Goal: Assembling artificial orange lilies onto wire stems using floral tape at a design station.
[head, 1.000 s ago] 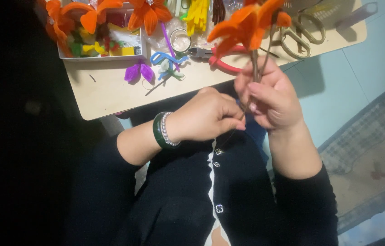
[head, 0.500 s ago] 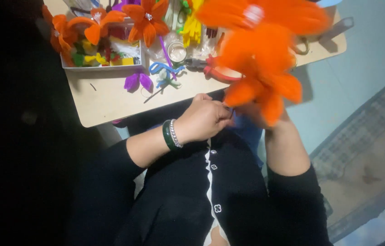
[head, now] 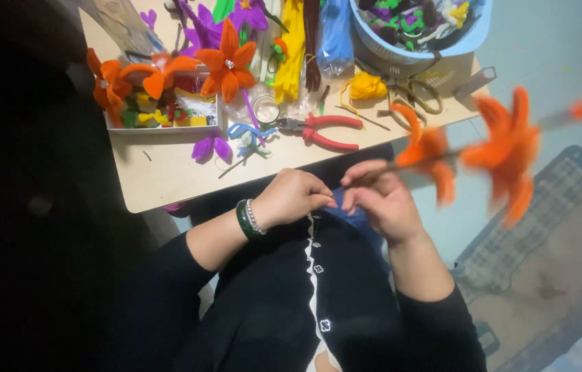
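My right hand (head: 382,200) pinches the thin stem of an orange pipe-cleaner flower stalk (head: 504,148), which now lies nearly level and points right, blurred by motion. My left hand (head: 292,196), with a green bangle and a bead bracelet on the wrist, is closed at the stem's near end, fingertips meeting those of the right hand. Both hands hover over my lap, just in front of the table's front edge (head: 249,179).
On the small wooden table lie red-handled pliers (head: 324,131), scissors (head: 411,93), finished orange flowers (head: 225,65) in a white tray (head: 167,125), bundles of yellow and blue pipe cleaners (head: 294,48) and a blue basket (head: 418,45). A patterned mat (head: 545,262) covers the floor at right.
The flower stalk swung from upright, past the camera, down to a near-level position pointing right. Both hands stayed together at its stem.
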